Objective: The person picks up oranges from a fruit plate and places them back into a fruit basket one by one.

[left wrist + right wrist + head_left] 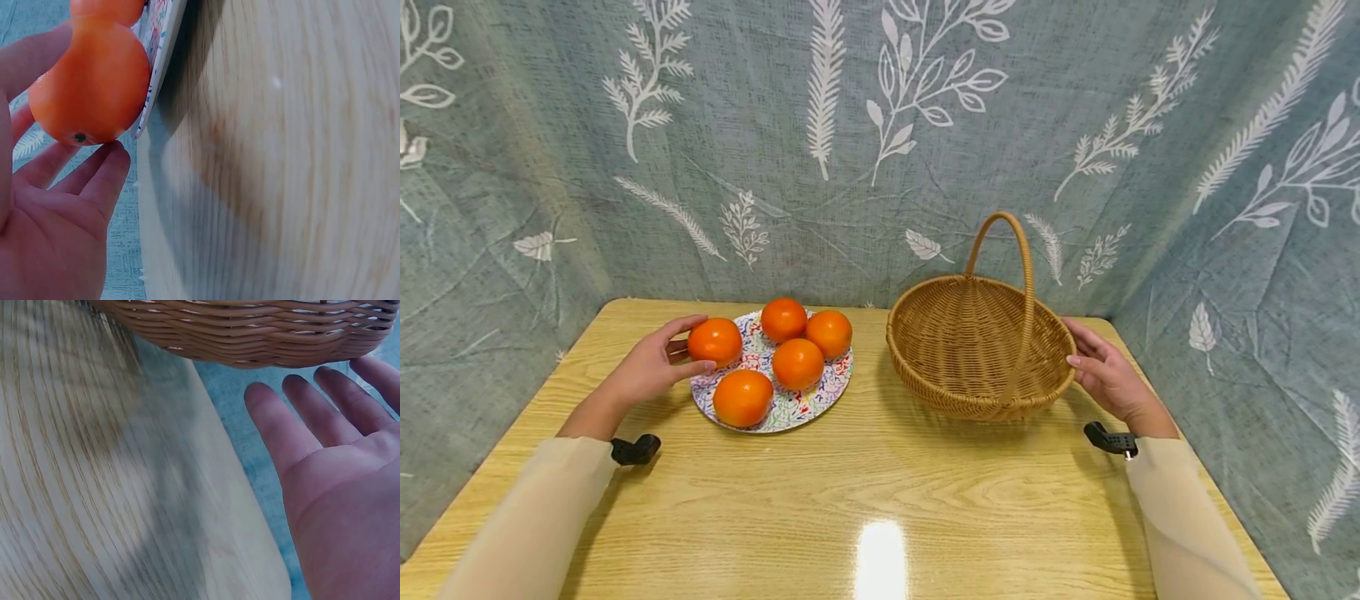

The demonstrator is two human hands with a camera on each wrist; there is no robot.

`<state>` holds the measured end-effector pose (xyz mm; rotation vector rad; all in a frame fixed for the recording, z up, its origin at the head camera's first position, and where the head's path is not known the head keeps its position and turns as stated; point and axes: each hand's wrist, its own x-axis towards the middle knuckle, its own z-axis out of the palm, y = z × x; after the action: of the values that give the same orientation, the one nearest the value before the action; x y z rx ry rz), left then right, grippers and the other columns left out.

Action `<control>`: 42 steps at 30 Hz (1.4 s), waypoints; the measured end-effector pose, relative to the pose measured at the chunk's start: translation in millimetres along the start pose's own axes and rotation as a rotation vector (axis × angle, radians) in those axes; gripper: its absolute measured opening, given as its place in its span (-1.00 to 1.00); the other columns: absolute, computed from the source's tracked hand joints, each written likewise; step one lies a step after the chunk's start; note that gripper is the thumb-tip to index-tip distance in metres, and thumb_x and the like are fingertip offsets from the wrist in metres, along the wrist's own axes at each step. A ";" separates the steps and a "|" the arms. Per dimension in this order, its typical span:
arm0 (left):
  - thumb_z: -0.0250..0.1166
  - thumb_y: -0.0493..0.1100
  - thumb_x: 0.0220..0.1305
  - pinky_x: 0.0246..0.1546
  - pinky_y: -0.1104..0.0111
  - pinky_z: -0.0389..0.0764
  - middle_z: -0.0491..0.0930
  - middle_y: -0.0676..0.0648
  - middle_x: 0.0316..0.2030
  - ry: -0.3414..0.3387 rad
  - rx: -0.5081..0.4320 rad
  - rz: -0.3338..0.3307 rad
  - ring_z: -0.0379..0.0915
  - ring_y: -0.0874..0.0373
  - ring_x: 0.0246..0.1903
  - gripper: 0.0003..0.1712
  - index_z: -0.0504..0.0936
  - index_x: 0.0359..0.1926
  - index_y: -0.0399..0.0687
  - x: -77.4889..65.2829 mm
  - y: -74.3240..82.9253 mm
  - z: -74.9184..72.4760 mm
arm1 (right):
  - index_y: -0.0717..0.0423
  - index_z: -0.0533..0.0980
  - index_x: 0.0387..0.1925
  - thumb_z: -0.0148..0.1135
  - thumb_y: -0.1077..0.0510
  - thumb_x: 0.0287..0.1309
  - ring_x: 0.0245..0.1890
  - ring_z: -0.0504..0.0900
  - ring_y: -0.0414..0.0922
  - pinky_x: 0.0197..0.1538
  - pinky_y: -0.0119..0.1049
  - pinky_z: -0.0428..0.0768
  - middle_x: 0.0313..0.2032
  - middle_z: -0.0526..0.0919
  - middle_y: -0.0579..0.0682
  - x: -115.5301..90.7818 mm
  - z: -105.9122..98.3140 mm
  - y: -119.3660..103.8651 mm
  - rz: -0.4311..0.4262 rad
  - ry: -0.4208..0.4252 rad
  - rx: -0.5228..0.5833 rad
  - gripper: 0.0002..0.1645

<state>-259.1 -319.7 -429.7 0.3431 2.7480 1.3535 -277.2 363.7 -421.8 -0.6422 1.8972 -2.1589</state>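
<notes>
My left hand (651, 360) is at the left rim of a round patterned plate (801, 408), thumb and fingers on opposite sides of one orange (715, 342). Up close in the left wrist view, this orange (94, 84) shows its small green stem spot, with fingertips right at its skin. Several other oranges (743, 398) sit on the plate. On the right, a wicker basket (958, 408) with a tall arched handle stands on the table. My right hand (1108, 372) is beside its right rim, fingers extended; in the right wrist view the fingertips (259, 394) lie close by the woven side.
The plate and basket stand on a light wooden table (775, 500), near its back edge. A grey-green curtain (760, 125) with white leaf prints hangs behind and on both sides. Dark devices (635, 450) are strapped at both wrists.
</notes>
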 end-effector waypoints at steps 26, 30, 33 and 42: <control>0.37 -0.07 0.40 0.22 -0.10 0.48 0.08 -0.43 0.54 0.024 0.012 -0.079 0.25 -0.48 0.39 -0.03 0.03 0.62 -0.18 8.0 -1.3 2.1 | 0.28 -0.12 0.62 -0.10 0.45 0.47 0.28 0.55 -0.24 0.16 -0.38 0.67 0.38 0.41 -0.11 2.8 2.1 0.0 0.031 0.023 0.062 -0.19; 0.38 -0.06 0.39 0.23 -0.08 0.48 0.10 -0.43 0.53 0.027 0.003 -0.082 0.24 -0.46 0.41 -0.03 0.05 0.61 -0.19 8.5 -3.1 2.2 | 0.27 -0.12 0.62 -0.10 0.45 0.47 0.28 0.55 -0.23 0.16 -0.38 0.66 0.38 0.42 -0.10 2.4 2.6 -0.3 0.028 0.019 0.072 -0.19; 0.38 -0.05 0.39 0.23 -0.06 0.48 0.13 -0.42 0.52 0.030 -0.006 -0.075 0.25 -0.44 0.41 -0.03 0.07 0.61 -0.21 8.4 -3.9 2.1 | 0.27 -0.14 0.62 -0.09 0.44 0.47 0.28 0.55 -0.24 0.16 -0.38 0.66 0.38 0.41 -0.11 2.4 2.5 0.1 0.031 0.023 0.066 -0.18; 0.42 0.01 0.34 -0.07 0.64 0.61 0.20 -0.40 0.49 0.058 -0.047 -0.070 0.29 -0.39 0.39 -0.04 0.15 0.58 -0.18 7.6 -2.1 -1.9 | 0.29 -0.19 0.62 -0.09 0.44 0.48 0.27 0.55 -0.26 0.15 -0.38 0.67 0.37 0.39 -0.12 2.3 1.9 0.6 0.045 0.034 0.044 -0.16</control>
<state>-267.2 -320.7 -429.9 0.2059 2.7413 1.4297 -278.5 360.9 -421.7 -0.5536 1.8565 -2.1908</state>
